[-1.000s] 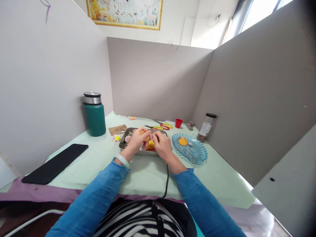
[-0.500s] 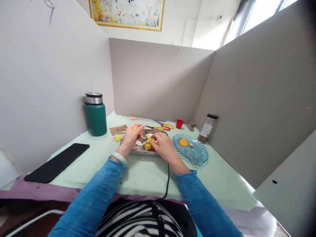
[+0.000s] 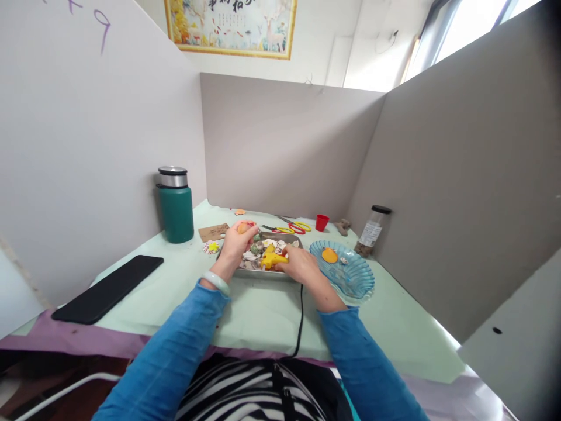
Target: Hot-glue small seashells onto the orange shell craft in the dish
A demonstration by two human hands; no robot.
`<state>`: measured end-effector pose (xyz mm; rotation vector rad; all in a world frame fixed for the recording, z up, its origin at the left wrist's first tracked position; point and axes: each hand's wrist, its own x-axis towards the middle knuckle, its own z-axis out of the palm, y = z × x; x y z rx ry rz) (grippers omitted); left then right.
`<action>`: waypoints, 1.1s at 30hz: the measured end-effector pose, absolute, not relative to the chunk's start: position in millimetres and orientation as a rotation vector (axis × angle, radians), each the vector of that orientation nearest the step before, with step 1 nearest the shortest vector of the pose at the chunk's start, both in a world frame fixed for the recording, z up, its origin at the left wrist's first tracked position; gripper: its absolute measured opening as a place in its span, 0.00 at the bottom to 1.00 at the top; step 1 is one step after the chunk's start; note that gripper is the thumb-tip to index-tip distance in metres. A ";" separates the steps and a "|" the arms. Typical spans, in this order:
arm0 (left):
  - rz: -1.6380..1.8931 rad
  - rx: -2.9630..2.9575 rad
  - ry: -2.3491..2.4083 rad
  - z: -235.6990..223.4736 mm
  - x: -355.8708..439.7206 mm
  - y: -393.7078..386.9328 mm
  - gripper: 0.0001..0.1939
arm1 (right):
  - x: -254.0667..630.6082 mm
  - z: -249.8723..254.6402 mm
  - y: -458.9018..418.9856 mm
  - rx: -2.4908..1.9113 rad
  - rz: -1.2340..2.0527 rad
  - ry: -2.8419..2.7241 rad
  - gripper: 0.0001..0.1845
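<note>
A yellow glue gun point(image 3: 272, 258) is over a metal tray point(image 3: 268, 273), its nozzle pointing left. My right hand point(image 3: 298, 263) is closed around its back end, and a black cord point(image 3: 301, 321) runs down from there to the table edge. My left hand point(image 3: 236, 241), with a pale bangle on the wrist, pinches an orange piece point(image 3: 243, 228) above the tray's left side; it looks like a shell, partly covered by my fingers. Several shells and small stones point(image 3: 252, 256) lie in the tray.
Right of the tray is a blue shell-shaped plate point(image 3: 359, 275) with an orange shell point(image 3: 329, 255). Behind are scissors point(image 3: 300, 227), a red cup point(image 3: 321, 222) and a jar point(image 3: 372, 231). To the left stand a green bottle point(image 3: 176, 210) and a black phone-like slab point(image 3: 109, 289).
My right hand has shifted right along the glue gun, and more of its yellow body shows. The left hand keeps the orange piece over the tray. The whole view has tilted slightly up.
</note>
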<state>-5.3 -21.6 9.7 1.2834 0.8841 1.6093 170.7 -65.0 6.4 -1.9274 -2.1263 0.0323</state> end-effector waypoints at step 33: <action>1.614 1.336 0.819 9.6 1.5 -23.1 0.16 | 172.0 -7.6 -62.2 -1.007 0.624 -1.649 0.24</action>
